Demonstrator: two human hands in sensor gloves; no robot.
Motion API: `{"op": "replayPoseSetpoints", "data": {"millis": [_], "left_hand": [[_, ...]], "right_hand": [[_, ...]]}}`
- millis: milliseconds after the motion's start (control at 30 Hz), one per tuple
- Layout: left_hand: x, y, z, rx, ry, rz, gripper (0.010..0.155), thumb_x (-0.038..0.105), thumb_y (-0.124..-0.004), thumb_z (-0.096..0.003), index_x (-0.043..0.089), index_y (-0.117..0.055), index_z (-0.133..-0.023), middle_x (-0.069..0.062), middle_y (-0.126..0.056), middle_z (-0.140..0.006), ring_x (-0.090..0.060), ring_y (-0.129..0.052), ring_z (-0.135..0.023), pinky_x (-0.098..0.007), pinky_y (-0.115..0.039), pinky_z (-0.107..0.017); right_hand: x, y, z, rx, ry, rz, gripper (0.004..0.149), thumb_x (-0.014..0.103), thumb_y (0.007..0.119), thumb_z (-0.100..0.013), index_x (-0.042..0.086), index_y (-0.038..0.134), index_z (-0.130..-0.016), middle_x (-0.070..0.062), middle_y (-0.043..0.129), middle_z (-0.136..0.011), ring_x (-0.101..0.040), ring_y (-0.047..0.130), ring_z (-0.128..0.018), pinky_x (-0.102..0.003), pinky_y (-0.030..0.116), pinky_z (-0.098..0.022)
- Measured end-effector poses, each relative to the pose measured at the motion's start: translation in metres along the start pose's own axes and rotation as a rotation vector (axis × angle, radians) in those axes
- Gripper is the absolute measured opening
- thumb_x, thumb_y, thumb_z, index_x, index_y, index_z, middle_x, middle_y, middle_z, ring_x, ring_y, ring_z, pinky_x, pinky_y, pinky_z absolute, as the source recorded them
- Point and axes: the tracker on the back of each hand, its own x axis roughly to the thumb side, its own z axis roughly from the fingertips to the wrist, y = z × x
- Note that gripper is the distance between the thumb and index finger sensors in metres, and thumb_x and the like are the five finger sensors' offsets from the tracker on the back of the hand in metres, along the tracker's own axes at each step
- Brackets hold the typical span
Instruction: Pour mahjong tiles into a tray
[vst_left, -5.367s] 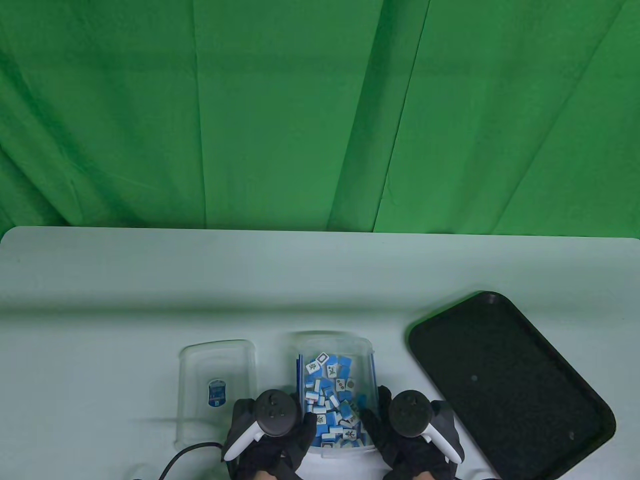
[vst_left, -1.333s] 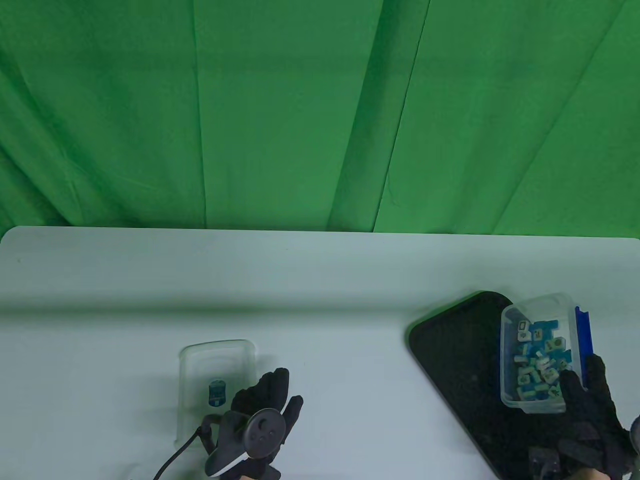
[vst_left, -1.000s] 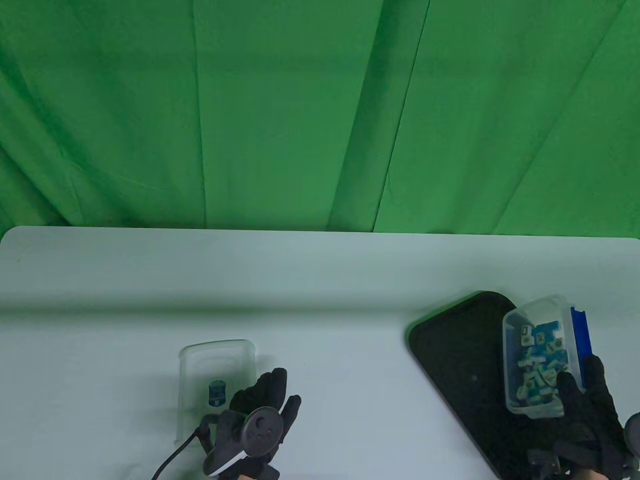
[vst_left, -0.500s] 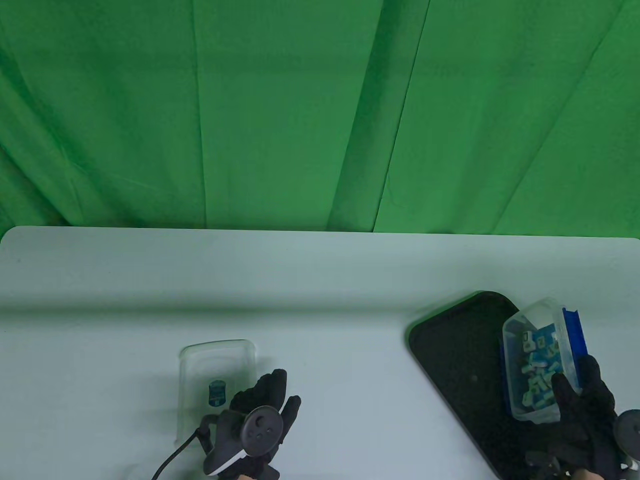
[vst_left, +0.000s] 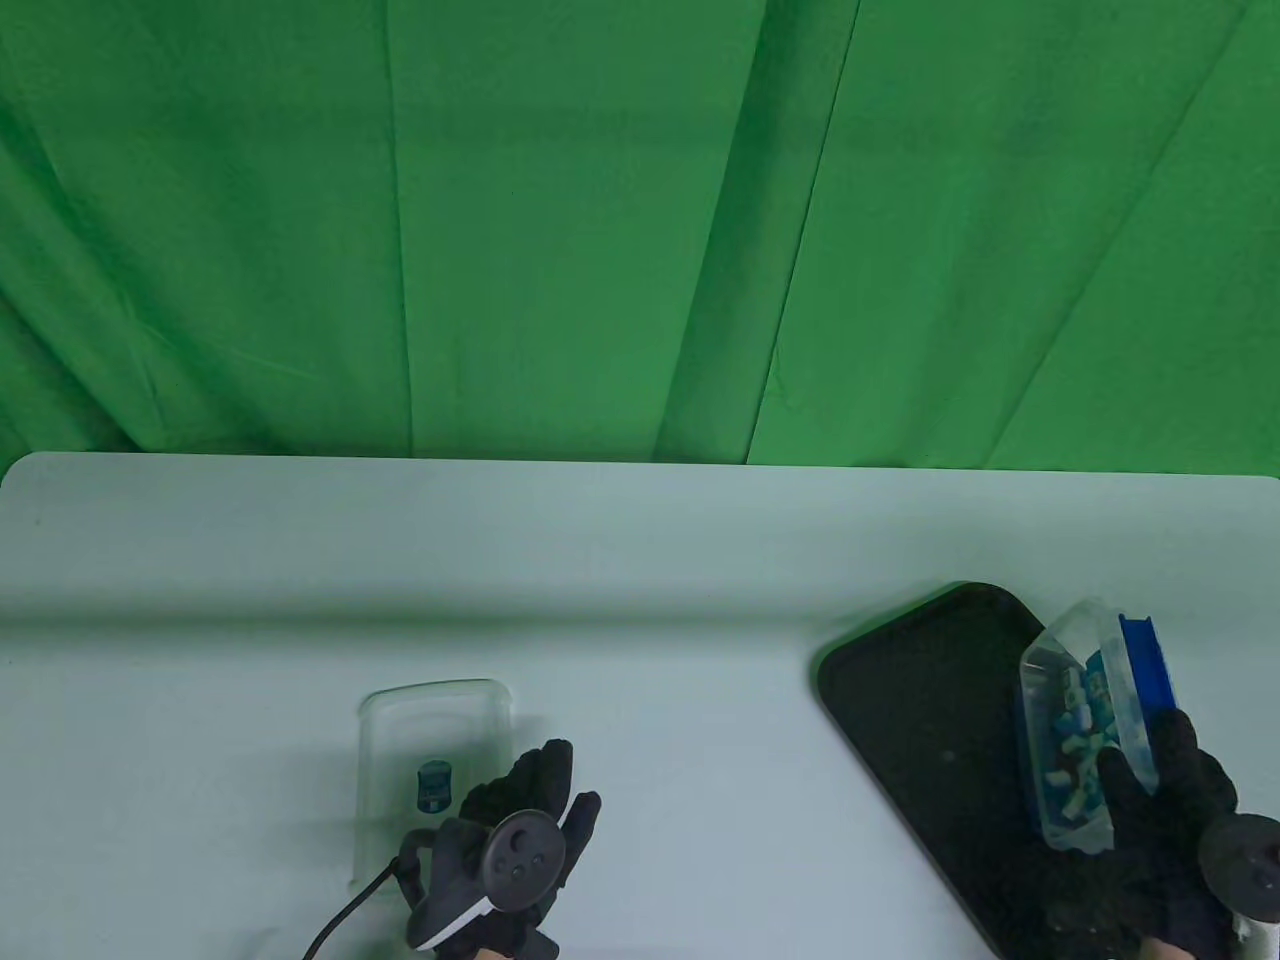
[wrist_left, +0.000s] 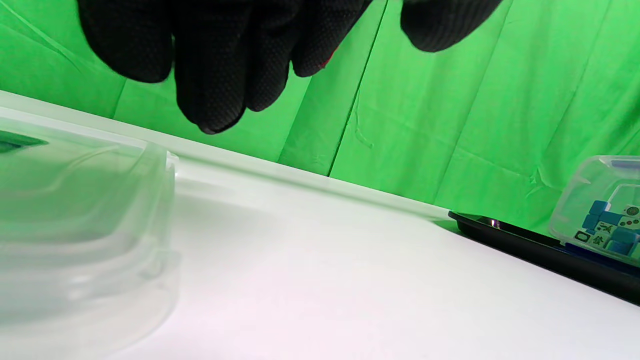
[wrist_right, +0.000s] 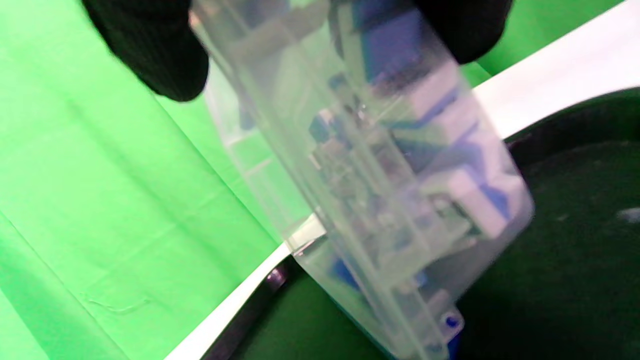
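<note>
Green backdrop, white tabletop (vst_left: 640, 560): my right hand (vst_left: 1165, 810) grips tilted box (vst_left: 1085, 720) so tiles (vst_left: 1075, 725) spill into tray (vst_left: 920, 700); left hand (vst_left: 520, 840) idle, fingers (wrist_left: 215, 75) loosely spread beside lid (vst_left: 432, 760)

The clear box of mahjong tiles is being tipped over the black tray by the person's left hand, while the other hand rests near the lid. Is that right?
Not quite: it is the right hand that holds the clear box of mahjong tiles, tilted over the black tray. The table view shows it. The left hand is the one near the lid, holding nothing.
</note>
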Motion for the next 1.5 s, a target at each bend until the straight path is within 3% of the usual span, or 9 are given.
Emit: {"op": "replayPoseSetpoints", "data": {"millis": [900,1500], "left_hand": [[-0.002,-0.002,-0.001,-0.016,0.01,0.009,0.067,0.048,-0.054,-0.0645,0.004,-0.057,-0.115,-0.029,-0.076,-0.105,-0.046,-0.089,-0.084,-0.067,-0.066,-0.061],[-0.003,-0.003,-0.001,-0.032,0.02,0.013,0.067,0.048,-0.054,-0.0645,0.004,-0.057,-0.115,-0.03,-0.076,-0.105,-0.047,-0.089,-0.084,-0.067,-0.066,-0.061]], "right_hand": [[0.006,0.003,0.004,-0.109,-0.049,0.25,0.067,0.05,0.083,-0.06,0.03,0.052,-0.117,-0.036,0.046,-0.116,-0.056,0.056,-0.095,-0.067,0.052,-0.074],[0.03,0.006,0.022,-0.262,-0.201,0.506,0.067,0.051,0.084,-0.059,0.032,0.052,-0.116,-0.033,0.046,-0.118,-0.054,0.056,-0.096,-0.066,0.052,-0.075]]}}
